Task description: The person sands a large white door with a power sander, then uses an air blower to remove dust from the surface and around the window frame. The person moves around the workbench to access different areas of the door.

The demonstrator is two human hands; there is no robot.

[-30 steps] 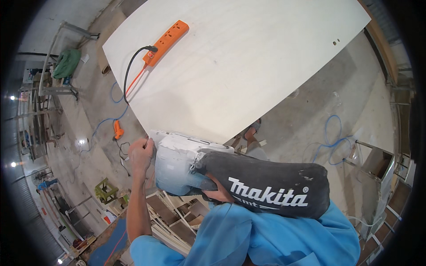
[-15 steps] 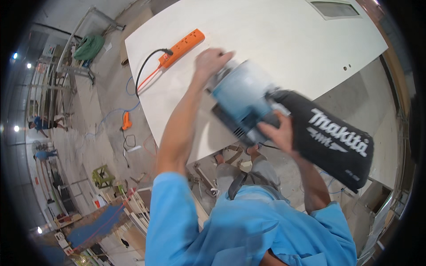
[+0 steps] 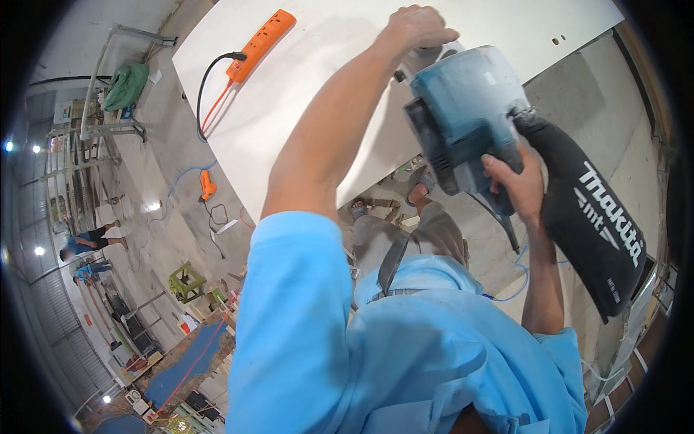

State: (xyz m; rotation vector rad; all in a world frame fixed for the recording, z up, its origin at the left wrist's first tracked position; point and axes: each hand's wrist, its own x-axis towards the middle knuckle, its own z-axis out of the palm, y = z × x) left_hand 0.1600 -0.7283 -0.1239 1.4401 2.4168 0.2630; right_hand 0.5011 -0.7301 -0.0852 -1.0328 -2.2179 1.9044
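Observation:
A teal belt sander [image 3: 470, 94] is in both my hands, over the right-hand near edge of a white door panel [image 3: 332, 58]. My left hand [image 3: 419, 27] is closed around the front grip, its fingers partly hidden. The fingers of my right hand [image 3: 524, 181] wrap the rear handle. A black cloth dust bag [image 3: 589, 217] hangs off the sander beside my right forearm. From the handle a black cord [image 3: 506, 230] drops toward the floor. Whether the sander's underside touches the panel is hidden.
On the panel's left part lies an orange power strip [image 3: 262, 47] with a black plug in it. An orange tool [image 3: 207, 185] and a blue cord lie on the floor to the left. Farther left stand a green stool [image 3: 186, 282] and a metal frame [image 3: 94, 94]. Two people are far left.
Both hands have carried the sander to the right, with its dust bag swinging along. My view has shifted too, so the panel and power strip sit farther up and left.

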